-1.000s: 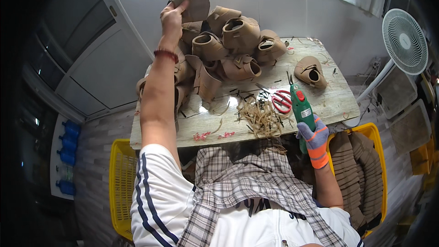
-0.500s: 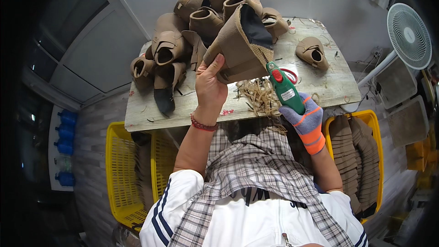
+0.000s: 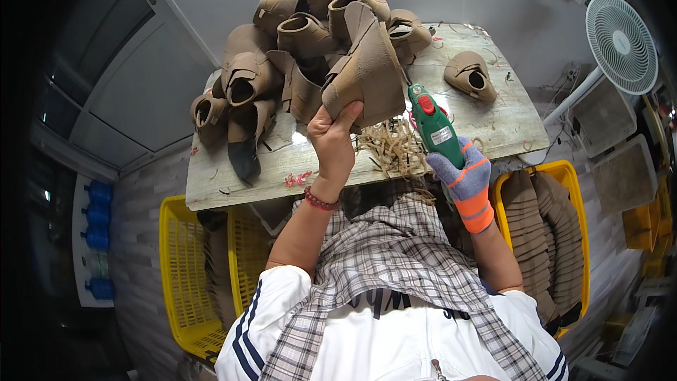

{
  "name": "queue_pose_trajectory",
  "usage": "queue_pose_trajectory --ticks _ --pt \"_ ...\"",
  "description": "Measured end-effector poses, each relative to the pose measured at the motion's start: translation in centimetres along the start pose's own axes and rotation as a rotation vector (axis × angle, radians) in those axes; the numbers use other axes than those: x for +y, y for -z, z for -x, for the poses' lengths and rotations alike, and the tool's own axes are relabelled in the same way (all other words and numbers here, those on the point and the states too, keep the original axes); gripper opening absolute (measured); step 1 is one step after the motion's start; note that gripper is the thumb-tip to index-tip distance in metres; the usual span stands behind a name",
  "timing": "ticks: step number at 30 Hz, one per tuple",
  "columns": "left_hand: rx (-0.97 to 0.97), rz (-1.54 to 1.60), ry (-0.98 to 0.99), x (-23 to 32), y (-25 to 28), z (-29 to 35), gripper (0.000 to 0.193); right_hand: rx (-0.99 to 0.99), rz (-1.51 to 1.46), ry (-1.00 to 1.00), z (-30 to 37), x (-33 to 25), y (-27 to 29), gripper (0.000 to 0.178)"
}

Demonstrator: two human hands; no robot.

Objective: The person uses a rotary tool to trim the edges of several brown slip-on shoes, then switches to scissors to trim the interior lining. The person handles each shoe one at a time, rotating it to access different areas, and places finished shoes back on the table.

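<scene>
Head view: my left hand (image 3: 333, 142) has its grip closed on the brown boot upper (image 3: 367, 70); my gloved right hand (image 3: 462, 173) clasps the green trimmer (image 3: 431, 123) at four o'clock. I should keep the edge steady and trim slowly.

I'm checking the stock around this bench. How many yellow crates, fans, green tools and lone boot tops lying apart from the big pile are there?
Yellow crates: 2, one on the left and one on the right.
Fans: 1.
Green tools: 1, held in the gloved right hand.
Boot tops apart from the pile: 2, one on the table and one in the left hand.
Total: 6.
</scene>
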State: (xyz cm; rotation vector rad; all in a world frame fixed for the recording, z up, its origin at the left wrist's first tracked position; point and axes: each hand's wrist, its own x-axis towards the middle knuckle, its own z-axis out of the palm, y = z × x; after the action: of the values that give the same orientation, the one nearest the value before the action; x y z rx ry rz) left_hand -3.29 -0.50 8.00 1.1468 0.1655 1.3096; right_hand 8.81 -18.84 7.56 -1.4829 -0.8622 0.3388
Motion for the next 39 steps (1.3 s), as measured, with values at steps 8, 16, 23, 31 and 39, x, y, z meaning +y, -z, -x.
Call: queue_pose_trajectory --ticks 8,16,23,31,39 --pt "0.006 0.299 0.227 0.7 0.5 -1.1 0.025 0.017 0.181 0.149 0.8 0.9 0.5 0.045" --pt "-0.043 0.0 0.012 -0.6 -0.5 0.6 0.024 -0.016 -0.035 -0.015 0.2 0.6 0.1 0.041" --pt "-0.181 -0.702 -0.278 -1.8 1.3 1.4 0.016 -0.059 -0.304 -0.238 -0.4 -0.9 0.7 0.033" --pt "-0.503 -0.922 -0.744 -1.2 2.5 0.4 0.016 -0.047 -0.349 -0.231 -1.0 -1.2 1.6 0.04" --pt "-0.522 -0.418 -0.152 0.4 4.4 0.9 0.019 -0.032 -0.34 -0.187 -2.2 0.2 4.0 0.042"
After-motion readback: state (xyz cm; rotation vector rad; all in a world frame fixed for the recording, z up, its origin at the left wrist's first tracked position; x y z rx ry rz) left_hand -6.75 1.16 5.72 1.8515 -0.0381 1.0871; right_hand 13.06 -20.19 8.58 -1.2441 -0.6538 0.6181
